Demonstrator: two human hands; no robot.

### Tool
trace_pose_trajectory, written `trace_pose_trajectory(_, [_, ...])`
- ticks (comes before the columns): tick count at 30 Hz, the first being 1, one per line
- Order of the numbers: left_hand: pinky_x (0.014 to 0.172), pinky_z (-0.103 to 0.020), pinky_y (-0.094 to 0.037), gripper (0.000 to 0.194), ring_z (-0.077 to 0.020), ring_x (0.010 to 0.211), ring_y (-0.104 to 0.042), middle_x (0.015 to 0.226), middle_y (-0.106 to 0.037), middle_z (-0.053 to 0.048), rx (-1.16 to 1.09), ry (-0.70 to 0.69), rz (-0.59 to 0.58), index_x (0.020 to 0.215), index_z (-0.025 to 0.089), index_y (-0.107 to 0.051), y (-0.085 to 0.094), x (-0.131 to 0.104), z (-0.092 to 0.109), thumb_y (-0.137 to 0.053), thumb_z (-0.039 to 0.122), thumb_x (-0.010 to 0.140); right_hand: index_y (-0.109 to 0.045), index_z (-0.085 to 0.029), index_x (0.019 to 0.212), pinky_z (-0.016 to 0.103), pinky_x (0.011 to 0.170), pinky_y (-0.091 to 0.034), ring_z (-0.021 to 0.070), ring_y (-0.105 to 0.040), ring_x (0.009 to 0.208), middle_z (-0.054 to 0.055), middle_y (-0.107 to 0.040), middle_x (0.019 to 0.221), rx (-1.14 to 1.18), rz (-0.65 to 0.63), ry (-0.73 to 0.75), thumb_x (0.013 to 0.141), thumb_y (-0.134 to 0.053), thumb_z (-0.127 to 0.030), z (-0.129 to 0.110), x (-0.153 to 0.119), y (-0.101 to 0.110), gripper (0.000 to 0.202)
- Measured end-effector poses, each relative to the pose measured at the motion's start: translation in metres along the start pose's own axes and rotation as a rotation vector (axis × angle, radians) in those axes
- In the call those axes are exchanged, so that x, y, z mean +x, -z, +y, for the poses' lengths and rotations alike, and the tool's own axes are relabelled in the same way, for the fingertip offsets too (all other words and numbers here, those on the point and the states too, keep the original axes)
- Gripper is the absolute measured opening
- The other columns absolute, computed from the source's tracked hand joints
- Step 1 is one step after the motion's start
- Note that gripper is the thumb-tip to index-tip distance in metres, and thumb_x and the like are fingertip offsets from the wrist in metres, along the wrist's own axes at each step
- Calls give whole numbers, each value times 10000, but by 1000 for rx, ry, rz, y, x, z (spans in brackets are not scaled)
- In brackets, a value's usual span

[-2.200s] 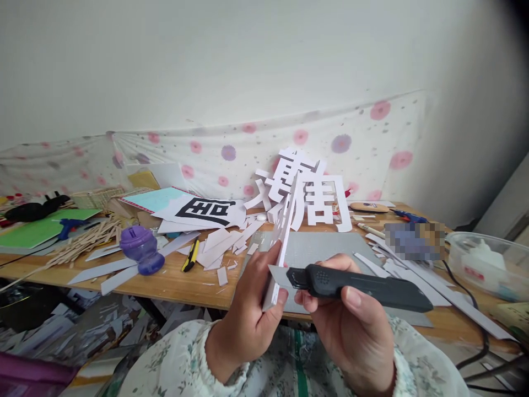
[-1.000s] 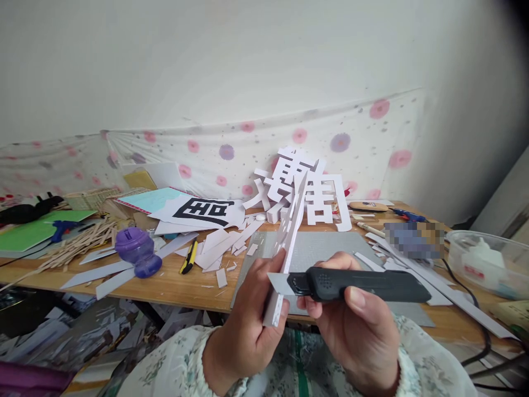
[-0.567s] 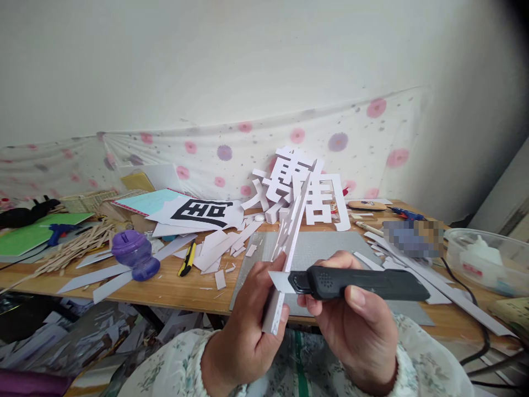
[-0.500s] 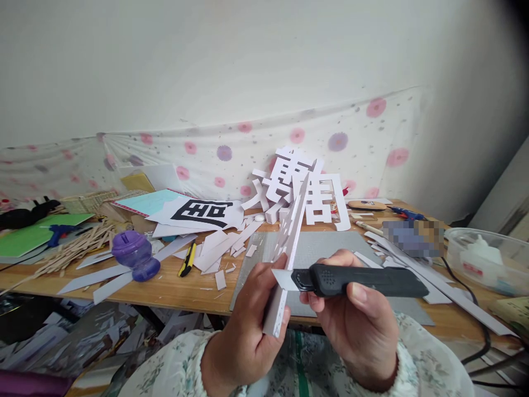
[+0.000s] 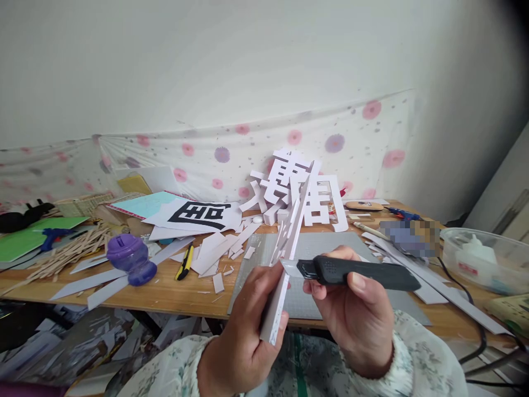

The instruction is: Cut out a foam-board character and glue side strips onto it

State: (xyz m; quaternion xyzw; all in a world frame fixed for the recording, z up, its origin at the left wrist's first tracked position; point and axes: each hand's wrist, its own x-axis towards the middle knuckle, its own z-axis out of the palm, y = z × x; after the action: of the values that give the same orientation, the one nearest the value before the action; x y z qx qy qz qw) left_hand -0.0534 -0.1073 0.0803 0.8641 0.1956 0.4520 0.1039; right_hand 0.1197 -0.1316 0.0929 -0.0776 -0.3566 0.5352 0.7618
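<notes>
On the wooden table [image 5: 165, 288] there is a purple container [image 5: 128, 256]. To its right lies a yellow cutter [image 5: 184, 262], and to its left, a heap of thin wooden sticks [image 5: 78, 248]. At the right side, a transparent tub [image 5: 512, 251] contains a white bottle [image 5: 475, 255]. Behind, a flowered sheet [image 5: 264, 148] covers part of the wall [image 5: 248, 66].

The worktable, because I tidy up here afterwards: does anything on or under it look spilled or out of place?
White offcuts litter the worktable beside the yellow cutter, and more scraps are strewn below it at the lower left. They look odd because they lie loose and jumbled. No liquid spill shows.
</notes>
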Motion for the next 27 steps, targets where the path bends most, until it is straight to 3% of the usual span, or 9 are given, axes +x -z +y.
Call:
trace_pose_trajectory(6, [1031, -367, -483, 625, -245, 1160, -578, 1330, -583, -119, -41, 7, 18, 1569, 259, -272, -1, 0, -1, -443, 165, 975, -745, -213, 802, 282, 598, -603, 139, -641, 511, 10, -717, 635, -58, 107, 30, 716, -781, -344, -2, 5, 8, 160])
trace_pose_trajectory(11, [1047, -321, -470, 610, -237, 1220, -551, 1355, -574, -106, 27, -2, 27, 1550, 260, -317, -1, -2, -1, -469, 163, 967, -750, -213, 817, 278, 620, -603, 144, -654, 535, 18, -717, 599, -36, 36, 23, 743, -758, -325, 0, 5, 2, 135])
trace_pose_trajectory(18, [1043, -347, -497, 627, -244, 1210, -582, 1374, -580, -102, 8, -2, 21, 1559, 278, -300, -3, 1, -1, -458, 153, 965, -748, -207, 780, 247, 587, -588, 125, -640, 505, 1, -703, 600, -34, 109, 56, 708, -776, -326, -2, 13, 7, 143])
trace_pose_trajectory(27, [971, -324, -538, 612, -238, 1087, -639, 1277, -644, -88, 37, -5, 44, 1545, 294, -345, 0, -1, 1, -484, 184, 959, -734, -201, 795, 257, 603, -594, 128, -638, 516, 2, -699, 597, -51, 66, 79, 730, -763, -324, -2, 17, 8, 143])
